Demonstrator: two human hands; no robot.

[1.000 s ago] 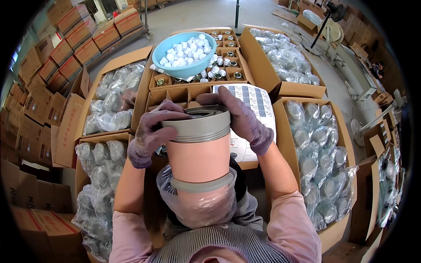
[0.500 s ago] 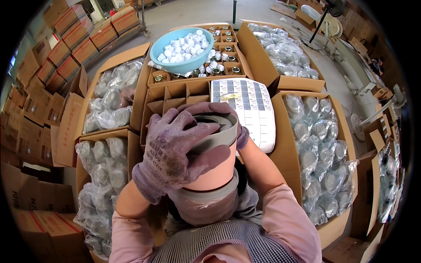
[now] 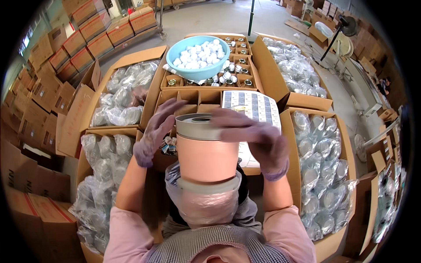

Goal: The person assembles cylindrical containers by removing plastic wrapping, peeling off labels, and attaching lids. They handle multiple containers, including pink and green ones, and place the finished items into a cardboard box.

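A pink cylindrical container [image 3: 207, 158] with a grey, ring-shaped top [image 3: 190, 128] stands upright in front of my body. Clear plastic film [image 3: 209, 204] is bunched around its lower end. My left hand [image 3: 157, 131], in a purple-grey knit glove, hovers to its left with fingers apart and holds nothing. On the other side, my right hand [image 3: 262, 138], gloved alike and smeared by motion, has its fingers stretched across the right edge of the grey top; whether they touch it I cannot tell. Part of the top is hidden behind those fingers.
Cartons of plastic-wrapped items [image 3: 322, 171] flank me on both sides. Ahead are a divided carton [image 3: 188, 95], a printed label sheet [image 3: 254, 105], and a blue basin [image 3: 199, 72] of white caps above a carton of small bottles. Stacked boxes [image 3: 81, 44] stand far left.
Both hands have come off the grey top and moved apart, the left to the left and the right to the right. More of the pink side now shows. The whole view has shifted slightly.
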